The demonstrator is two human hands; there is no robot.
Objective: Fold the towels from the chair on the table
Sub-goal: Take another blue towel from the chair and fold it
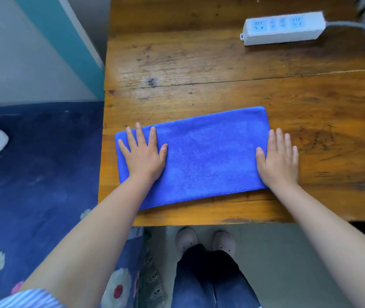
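Both hands, left [142,152] and right [278,157], press flat with straight fingers on a fuzzy blue rectangular towel [206,156] on the scuffed wooden surface [199,70].

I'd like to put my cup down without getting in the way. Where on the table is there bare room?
Bare wood lies between the blue towel and the power strip, across the table. More lies right of the right hand. The near edge is crowded: the left hand and right hand press flat on the towel's ends.
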